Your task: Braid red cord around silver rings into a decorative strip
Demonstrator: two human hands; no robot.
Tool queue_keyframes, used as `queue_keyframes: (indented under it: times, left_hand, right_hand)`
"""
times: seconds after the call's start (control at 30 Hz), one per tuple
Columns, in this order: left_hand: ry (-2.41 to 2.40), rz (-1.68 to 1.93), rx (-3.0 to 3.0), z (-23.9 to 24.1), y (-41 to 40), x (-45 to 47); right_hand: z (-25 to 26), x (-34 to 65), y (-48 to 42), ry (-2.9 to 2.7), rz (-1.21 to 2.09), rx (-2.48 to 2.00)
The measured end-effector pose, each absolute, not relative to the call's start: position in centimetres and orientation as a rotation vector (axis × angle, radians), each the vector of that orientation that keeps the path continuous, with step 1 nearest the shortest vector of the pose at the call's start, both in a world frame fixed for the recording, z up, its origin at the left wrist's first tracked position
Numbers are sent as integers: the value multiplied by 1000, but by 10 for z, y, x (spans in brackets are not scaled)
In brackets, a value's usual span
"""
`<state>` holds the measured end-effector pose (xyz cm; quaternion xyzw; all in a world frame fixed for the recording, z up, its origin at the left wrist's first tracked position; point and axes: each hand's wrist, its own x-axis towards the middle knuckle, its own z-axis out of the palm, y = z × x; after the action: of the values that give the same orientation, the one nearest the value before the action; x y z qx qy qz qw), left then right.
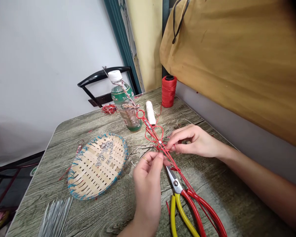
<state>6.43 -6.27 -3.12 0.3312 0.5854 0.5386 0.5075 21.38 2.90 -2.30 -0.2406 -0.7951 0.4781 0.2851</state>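
Note:
My left hand [148,179] is closed in a pinch on red cord [154,133] just above the table. My right hand [193,140] pinches the same red cord from the right side. The cord strands run up to a plastic bottle [125,102], where they are tied around it, and loop into knots between the bottle and my fingers. More strands trail down toward me over the red-handled scissors [187,194].
A woven bamboo tray [88,177] with several small metal nuts lies left. A red thread spool [168,91] and a white spool [151,112] stand behind. Yellow-handled pliers [177,214] lie by the scissors. Metal rods [54,217] sit at the near left edge. A black chair [101,79] stands beyond the table.

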Motion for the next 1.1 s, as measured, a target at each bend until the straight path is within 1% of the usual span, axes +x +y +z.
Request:
queue_keyframes:
  times: [0.2,0.37,0.53,0.67,0.9,1.1]
  left_hand:
    - [1367,1262,521,-31,-59,68]
    - [1252,1310,371,-28,-56,66]
    - [1226,1411,345,-27,-53,64]
    - [1248,1433,370,-30,-52,66]
    - [1282,1428,548,-46,-51,67]
    - [1389,1492,794,-55,-50,65]
  right_hand:
    - [-20,217,31,-2255,1241,-566]
    - [-18,218,31,-2386,1159,-551]
    - [-18,218,31,-2473,1057,-560]
    - [-17,217,31,-2466,1052,-611]
    - [-18,215,28,-2239,1237,-802]
    - [-14,218,28,-2197,1114,-851]
